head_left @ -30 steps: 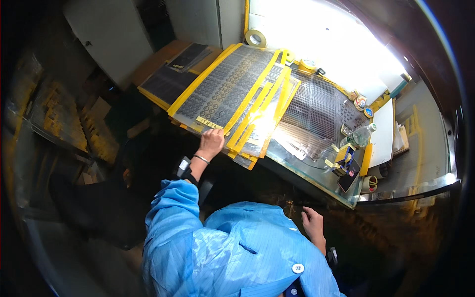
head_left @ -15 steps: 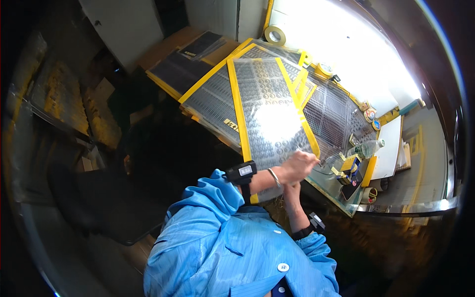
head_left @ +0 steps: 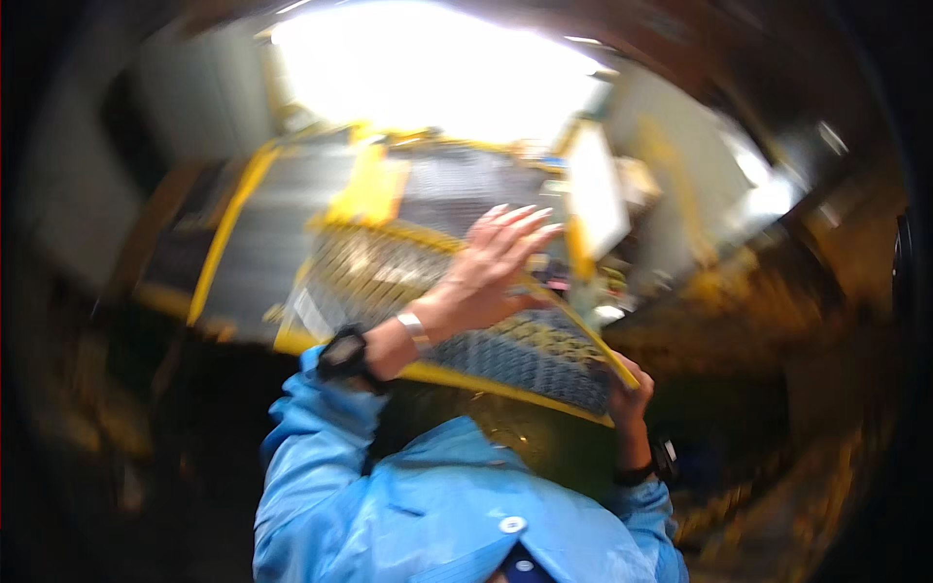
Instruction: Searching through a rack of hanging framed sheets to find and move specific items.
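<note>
- Nearest the camera, the blue smock sleeves [head_left: 428, 505] come up from the lower edge; the picture is smeared by motion, so fine detail is lost.
- The right hand [head_left: 630, 394] is at the near right corner of a yellow-framed mesh panel [head_left: 437, 291]. Its fingers seem to curl round the corner from below, gripping the frame, though blur hides how firmly.
- The panel is tilted, its near edge raised over the person's chest and its far edge towards the bench.
- The left hand [head_left: 491, 267], with a black wrist device [head_left: 342, 355] and a pale band [head_left: 412, 327] on the arm, lies palm-down on the upper face of the mesh. Its fingers are spread and nearly straight, pressing flat rather than closing on anything.
- Judging by its look, the panel is a wide, thin, fairly stiff sheet: light for its size but awkward, liable to flex or swing if held at one corner only. The mesh probably dents or snags easily, so the yellow frame is the safer place to grip, ideally at two opposite edges.
- Beyond it, more yellow-edged panels [head_left: 292, 233] lie flat on the bench [head_left: 185, 291], towards its left side.
- A white board [head_left: 595, 194] stands tilted near the bench's right edge.
- Farthest off, a bright window glare [head_left: 428, 68] washes out the background.
</note>
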